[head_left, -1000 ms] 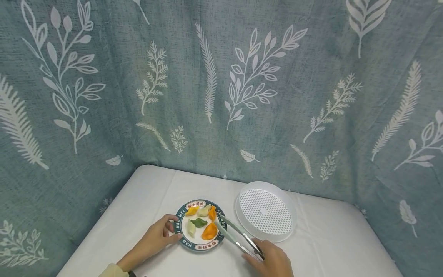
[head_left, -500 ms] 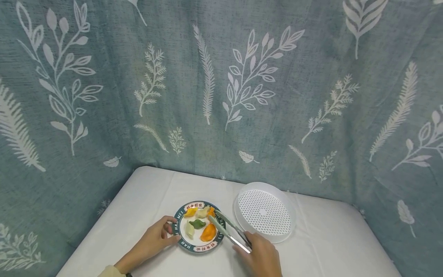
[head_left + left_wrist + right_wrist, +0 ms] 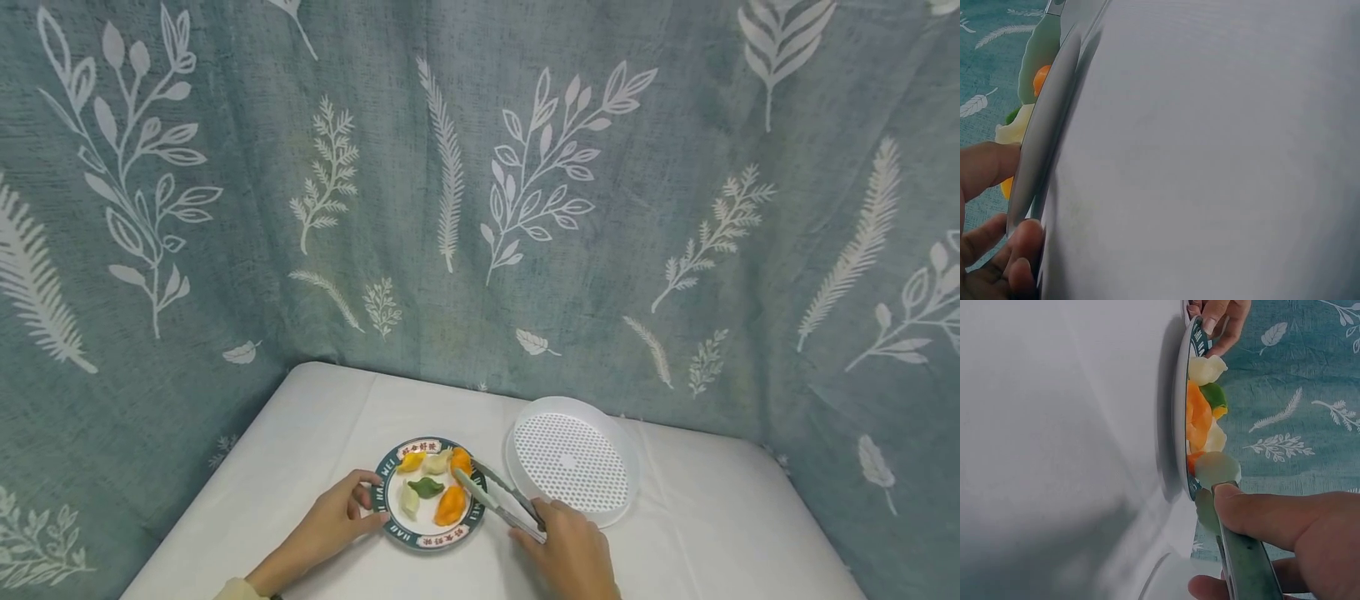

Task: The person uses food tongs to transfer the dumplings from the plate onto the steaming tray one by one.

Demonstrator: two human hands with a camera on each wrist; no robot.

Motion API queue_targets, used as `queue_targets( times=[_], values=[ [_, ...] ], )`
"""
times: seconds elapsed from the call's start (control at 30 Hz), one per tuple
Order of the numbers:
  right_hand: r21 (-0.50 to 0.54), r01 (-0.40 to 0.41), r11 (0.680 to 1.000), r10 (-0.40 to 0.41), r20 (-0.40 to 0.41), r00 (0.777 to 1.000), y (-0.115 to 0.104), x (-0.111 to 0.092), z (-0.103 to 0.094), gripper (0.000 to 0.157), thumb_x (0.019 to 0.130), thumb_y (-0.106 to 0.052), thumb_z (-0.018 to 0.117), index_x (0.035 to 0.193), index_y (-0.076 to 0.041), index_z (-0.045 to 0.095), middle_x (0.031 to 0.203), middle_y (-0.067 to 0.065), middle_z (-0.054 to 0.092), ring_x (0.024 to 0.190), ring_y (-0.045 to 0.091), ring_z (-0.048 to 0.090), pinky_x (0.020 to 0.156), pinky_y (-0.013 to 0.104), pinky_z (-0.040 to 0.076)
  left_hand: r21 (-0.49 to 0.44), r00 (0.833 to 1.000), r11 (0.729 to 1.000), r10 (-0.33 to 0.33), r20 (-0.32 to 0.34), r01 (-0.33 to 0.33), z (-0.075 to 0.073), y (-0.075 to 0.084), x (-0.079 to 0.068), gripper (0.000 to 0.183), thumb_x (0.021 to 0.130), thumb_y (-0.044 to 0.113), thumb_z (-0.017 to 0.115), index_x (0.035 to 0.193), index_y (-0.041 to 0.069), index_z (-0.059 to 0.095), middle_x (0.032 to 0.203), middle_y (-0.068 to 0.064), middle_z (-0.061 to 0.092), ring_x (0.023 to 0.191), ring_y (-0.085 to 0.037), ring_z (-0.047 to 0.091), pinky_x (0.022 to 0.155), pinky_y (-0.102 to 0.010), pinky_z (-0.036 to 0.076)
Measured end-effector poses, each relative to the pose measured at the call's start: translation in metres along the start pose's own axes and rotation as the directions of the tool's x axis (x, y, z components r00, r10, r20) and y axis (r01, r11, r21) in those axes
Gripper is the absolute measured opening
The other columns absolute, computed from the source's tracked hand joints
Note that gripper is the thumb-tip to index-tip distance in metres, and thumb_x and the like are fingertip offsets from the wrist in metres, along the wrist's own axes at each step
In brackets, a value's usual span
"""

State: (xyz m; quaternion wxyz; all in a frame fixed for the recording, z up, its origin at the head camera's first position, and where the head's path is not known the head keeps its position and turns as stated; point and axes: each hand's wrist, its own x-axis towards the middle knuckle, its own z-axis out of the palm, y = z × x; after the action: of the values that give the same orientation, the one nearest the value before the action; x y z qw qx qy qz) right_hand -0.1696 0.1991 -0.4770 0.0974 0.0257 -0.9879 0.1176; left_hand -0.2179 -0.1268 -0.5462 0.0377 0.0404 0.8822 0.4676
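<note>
White table [image 3: 697,542] carried the perforated tray [image 3: 573,462], with the plate [image 3: 427,521] just left of it. Left hand [image 3: 337,512] pinched the plate's left rim; right hand [image 3: 567,550] gripped tongs [image 3: 487,500], tips at the plate's upper-right orange dumpling [image 3: 461,458].

Leafy curtains [image 3: 427,308] wall this table [image 3: 322,433] in, booth-like.

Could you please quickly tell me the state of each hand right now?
Left hand: closed, pinching the rim of the plate.
Right hand: closed, holding the tongs, their tips at an orange dumpling.
</note>
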Motion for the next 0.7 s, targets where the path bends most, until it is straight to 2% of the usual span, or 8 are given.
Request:
queue_targets(
  times=[0.43, 0.7],
  values=[
    [-0.038, -0.02, 0.999, 0.02, -0.004, 1.0, -0.014, 0.006, 0.017, 0.05, 0.074, -0.047, 0.091, 0.105, -0.011, 0.077, 0.072, -0.006, 0.055, 0.06, 0.012, 0.045, 0.056, 0.031, 0.045, -0.019, 1.0, 1.0, -0.007, 0.001, 0.007, 0.001, 0.0, -0.002, 0.055, 0.081, 0.028, 0.089, 0.127, 0.015, 0.061, 0.091, 0.003, 0.056, 0.075, -0.017, 0.05, 0.058, -0.027, 0.042],
    [-0.035, 0.039, 0.999, -0.04, -0.031, 0.999, -0.008, 0.005, 0.023, 0.046, 0.077, -0.046, 0.088, 0.106, -0.012, 0.078, 0.072, -0.009, 0.053, 0.06, 0.011, 0.042, 0.055, 0.031, 0.041, -0.024, 1.0, 1.0, 0.006, 0.004, -0.006, 0.0, 0.0, -0.002, 0.056, 0.082, 0.028, 0.088, 0.128, 0.014, 0.061, 0.092, 0.003, 0.056, 0.074, -0.016, 0.05, 0.057, -0.027, 0.042]
  ],
)
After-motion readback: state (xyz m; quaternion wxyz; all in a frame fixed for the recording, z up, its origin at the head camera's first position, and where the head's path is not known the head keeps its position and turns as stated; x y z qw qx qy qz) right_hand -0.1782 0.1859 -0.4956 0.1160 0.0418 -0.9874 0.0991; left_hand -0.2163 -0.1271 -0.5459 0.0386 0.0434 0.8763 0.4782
